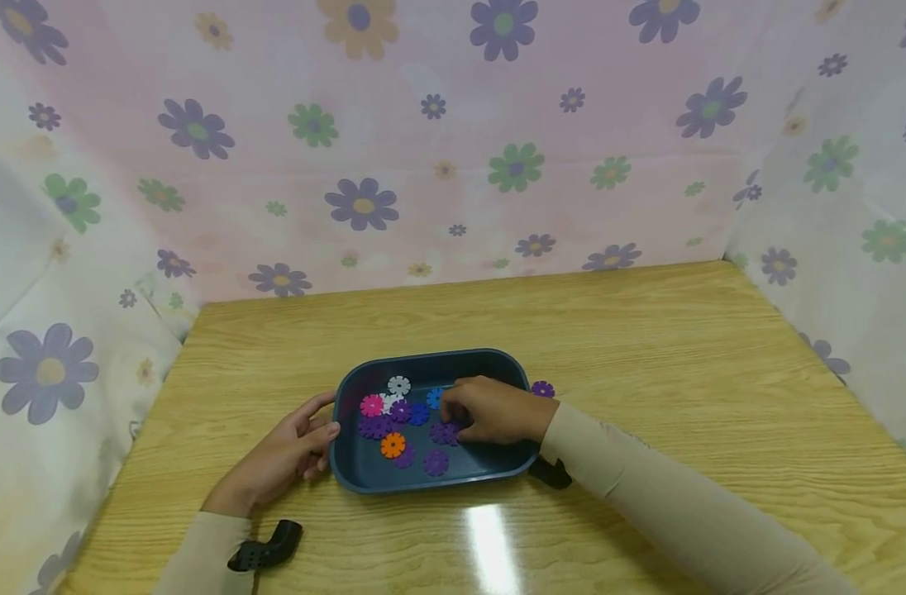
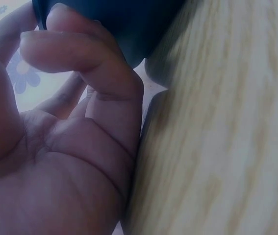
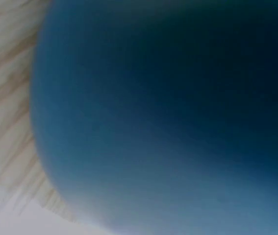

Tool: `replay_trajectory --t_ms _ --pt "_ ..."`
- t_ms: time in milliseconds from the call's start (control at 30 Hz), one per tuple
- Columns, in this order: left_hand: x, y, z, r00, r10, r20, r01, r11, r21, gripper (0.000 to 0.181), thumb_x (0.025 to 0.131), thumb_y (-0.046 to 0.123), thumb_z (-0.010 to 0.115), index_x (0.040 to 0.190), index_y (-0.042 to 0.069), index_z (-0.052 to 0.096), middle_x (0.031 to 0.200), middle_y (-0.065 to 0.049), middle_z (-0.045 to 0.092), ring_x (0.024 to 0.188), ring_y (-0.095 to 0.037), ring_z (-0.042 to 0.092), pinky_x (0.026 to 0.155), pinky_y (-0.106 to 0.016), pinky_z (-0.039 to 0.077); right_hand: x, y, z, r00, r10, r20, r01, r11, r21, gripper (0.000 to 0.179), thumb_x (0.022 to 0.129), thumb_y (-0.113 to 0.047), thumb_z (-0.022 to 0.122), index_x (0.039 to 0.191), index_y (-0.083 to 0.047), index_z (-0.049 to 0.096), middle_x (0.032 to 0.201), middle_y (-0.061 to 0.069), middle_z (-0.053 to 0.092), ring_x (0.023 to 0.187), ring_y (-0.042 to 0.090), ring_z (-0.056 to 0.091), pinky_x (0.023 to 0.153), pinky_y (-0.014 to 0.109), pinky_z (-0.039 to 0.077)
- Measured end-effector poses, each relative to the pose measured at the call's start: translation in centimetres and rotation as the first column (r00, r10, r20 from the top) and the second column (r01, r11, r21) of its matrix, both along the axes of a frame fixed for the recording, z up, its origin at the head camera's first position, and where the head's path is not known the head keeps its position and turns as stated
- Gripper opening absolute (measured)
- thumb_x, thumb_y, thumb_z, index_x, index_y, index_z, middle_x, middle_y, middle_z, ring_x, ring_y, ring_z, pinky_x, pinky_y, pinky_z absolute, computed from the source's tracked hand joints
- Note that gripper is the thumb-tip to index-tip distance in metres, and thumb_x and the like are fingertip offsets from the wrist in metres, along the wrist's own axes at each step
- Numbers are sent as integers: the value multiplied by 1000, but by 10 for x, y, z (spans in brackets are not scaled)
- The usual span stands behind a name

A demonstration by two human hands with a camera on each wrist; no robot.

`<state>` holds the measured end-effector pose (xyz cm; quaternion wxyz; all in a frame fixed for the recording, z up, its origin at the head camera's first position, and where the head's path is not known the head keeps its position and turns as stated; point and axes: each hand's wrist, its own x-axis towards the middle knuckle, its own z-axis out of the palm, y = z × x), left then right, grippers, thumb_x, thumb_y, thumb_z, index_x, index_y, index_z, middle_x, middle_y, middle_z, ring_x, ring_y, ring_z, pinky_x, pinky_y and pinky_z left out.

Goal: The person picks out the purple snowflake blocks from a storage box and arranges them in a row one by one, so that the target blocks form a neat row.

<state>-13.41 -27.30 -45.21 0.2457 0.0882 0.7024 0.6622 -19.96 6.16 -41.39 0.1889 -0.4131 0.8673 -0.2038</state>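
Observation:
A dark blue tray (image 1: 468,478) stands on the table with several notched plastic snowflake discs in it. My left hand (image 1: 285,454) grips the tray's left end, thumb at the rim; in the left wrist view, the hand's (image 2: 80,127) fingers bend beside the tray's dark wall (image 2: 134,24). Reaching in over the right end, my right hand (image 1: 493,411) has curled fingers and pinches a purple snowflake disc (image 1: 444,434), partly covered by the fingertips. Orange (image 1: 393,445), pink (image 1: 372,405), white (image 1: 398,385) and blue (image 1: 419,414) discs lie left of it. The tray's wall (image 3: 129,122) fills the right wrist view.
Beyond the tray's right end, a purple disc (image 1: 543,388) shows beside the right wrist. The wooden table (image 1: 609,330) is bordered at the back and sides by flowered cloth (image 1: 423,207). A black wrist mount (image 1: 267,547) sticks out from the left sleeve.

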Motion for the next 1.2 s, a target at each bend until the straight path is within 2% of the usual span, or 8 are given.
replay_trajectory --t_ms 200,367,500,667,800,933,1100,1200 --pt "0 1 0 1000 2 -5 -2 1000 -5 59 107 20 48 156 6 18 83 4 56 62 -5 51 51 -19 42 0 -1 1 999 -28 25 28 1000 9 20 85 -15 80 96 -17 63 90 -4 57 84 10 51 77 25 45" --pt "1 2 1 1000 11 2 -11 1000 -14 60 107 21 49 156 6 17 83 5 56 61 -5 50 51 -18 42 0 -1 1 997 -28 74 29 999 -14 20 86 -13 79 94 -16 61 88 -5 58 81 9 52 73 22 47" --pt "2 2 1 1000 14 3 -14 1000 -12 60 107 21 49 156 5 17 82 5 55 61 -5 50 51 -18 42 1 1 2 993 -4 117 12 998 -66 13 92 -11 72 94 -16 60 83 -7 59 75 6 54 68 20 49" --pt "1 2 1 1000 15 -3 -15 1000 -6 59 107 20 49 155 6 18 83 5 55 61 -5 50 51 -18 42 2 10 14 996 23 86 -7 984 -179 8 96 -14 68 95 -18 61 82 -9 59 74 4 54 68 20 49" --pt "2 2 1 1000 17 11 -16 1000 -13 60 107 21 49 156 6 17 84 4 56 62 -6 51 52 -19 42 7 24 27 997 1 77 20 960 -281 8 97 -15 67 99 -18 60 84 -8 58 75 4 53 67 22 50" --pt "3 3 1 999 11 40 -11 1000 0 62 107 21 48 157 6 14 91 2 60 66 -8 57 55 -21 48 14 46 40 996 -44 82 72 925 -373 9 97 -14 66 102 -17 60 85 -3 60 72 6 53 64 24 50" --pt "2 3 0 999 5 53 -6 1000 20 63 107 20 48 157 6 12 103 0 65 74 -9 64 60 -25 55 18 75 47 985 -169 38 168 879 -447 13 96 -13 68 105 -19 60 90 -3 64 75 9 58 65 24 52" --pt "2 2 0 999 5 51 -6 1000 28 62 107 19 47 157 6 12 106 0 66 75 -11 65 61 -27 57 14 90 46 962 -272 -2 239 849 -472 12 96 -13 68 105 -18 62 92 -3 65 77 9 60 66 24 53"
